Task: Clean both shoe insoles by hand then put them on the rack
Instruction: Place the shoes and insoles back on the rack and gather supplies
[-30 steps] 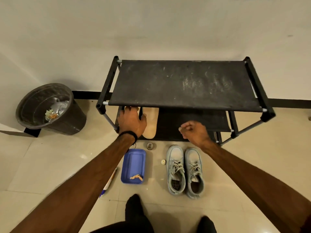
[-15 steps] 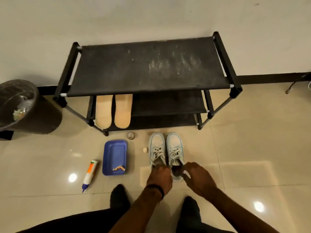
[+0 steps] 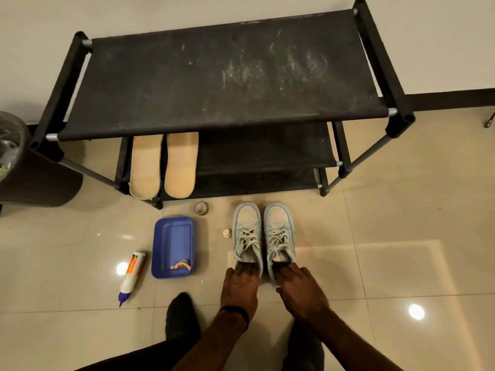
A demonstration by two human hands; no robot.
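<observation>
From the head camera, looking down, a black shoe rack (image 3: 375, 46) stands against the wall, its dusty top shelf facing up. On a lower shelf at the left end lie the two tan insoles, the left insole (image 3: 146, 164) and the right insole (image 3: 180, 164), flat, side by side and nearly touching, heels toward the floor edge of the shelf. In front of the rack on the tiled floor (image 3: 388, 236) stands a pair of pale blue shoes (image 3: 263, 234), toes toward the rack and close together. The left hand (image 3: 239, 287) rests on the heel end of the left shoe with its fingers reaching into the opening; whether they curl round the heel rim cannot be told. The right hand (image 3: 302, 287) sits at the heel of the right shoe, fingers bent down over the rim, though a firm grip is not plain to see. A dark band circles the left wrist. Left of the shoes lies a blue tray (image 3: 172, 273) holding a small tan scrap near its front end, and further left a white tube with an orange label (image 3: 131, 275) lies on the floor. A small round lid (image 3: 201, 208) and a little cap (image 3: 227, 233) sit between tray and shoes. A dark bin (image 3: 40, 180) stands at the far left beside the rack.
</observation>
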